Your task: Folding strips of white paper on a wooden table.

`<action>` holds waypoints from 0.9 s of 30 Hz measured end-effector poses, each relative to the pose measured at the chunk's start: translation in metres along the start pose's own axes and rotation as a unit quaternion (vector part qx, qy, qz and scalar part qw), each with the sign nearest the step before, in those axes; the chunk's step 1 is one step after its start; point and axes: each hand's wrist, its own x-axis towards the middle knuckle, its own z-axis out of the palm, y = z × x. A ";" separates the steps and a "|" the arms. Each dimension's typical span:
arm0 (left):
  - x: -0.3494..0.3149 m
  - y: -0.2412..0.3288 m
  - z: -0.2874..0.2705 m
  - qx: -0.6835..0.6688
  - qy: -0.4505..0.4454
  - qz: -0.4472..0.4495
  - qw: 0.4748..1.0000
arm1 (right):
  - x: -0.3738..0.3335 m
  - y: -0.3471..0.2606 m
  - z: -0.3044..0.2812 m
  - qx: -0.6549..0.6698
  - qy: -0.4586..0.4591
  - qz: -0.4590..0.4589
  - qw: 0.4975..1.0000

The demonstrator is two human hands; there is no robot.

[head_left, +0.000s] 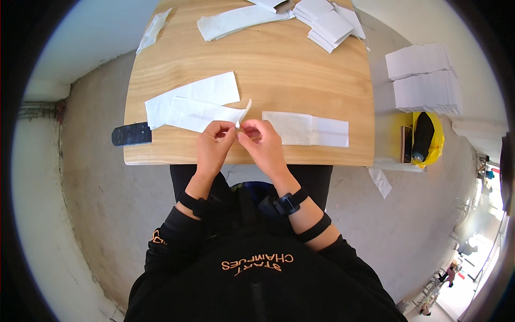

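Close to the table's front edge, my left hand (pixel 213 149) and my right hand (pixel 264 148) meet, thumbs and fingertips pinched together. Between them is the right end of a long white paper strip (pixel 199 113), and a narrow flap of it stands up past my fingertips. The rest of the strip lies flat to the left, partly over another white paper strip (pixel 217 87). Beside my right hand rests a flat white paper sleeve (pixel 289 129), its right part whiter than its left. My fingers hide the exact spot they grip.
Long white strips (pixel 236 22) and a pile of white packets (pixel 330 26) lie at the wooden table's (pixel 300 61) far side. A dark slab (pixel 131 134) overhangs the left edge. Right of the table are stacked white papers (pixel 426 80) and a yellow bag (pixel 438 140) with a dark bottle (pixel 424 134).
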 end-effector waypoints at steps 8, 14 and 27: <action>-0.009 -0.001 0.010 0.070 -0.021 0.059 0.996 | -0.003 0.009 -0.005 -0.091 0.068 -0.053 0.992; -0.008 -0.007 0.005 -0.001 -0.015 0.004 1.000 | -0.006 0.013 -0.014 -0.069 0.066 -0.026 0.995; -0.001 -0.039 -0.009 -0.198 0.068 -0.096 0.973 | -0.011 0.024 -0.029 -0.015 0.091 0.038 0.995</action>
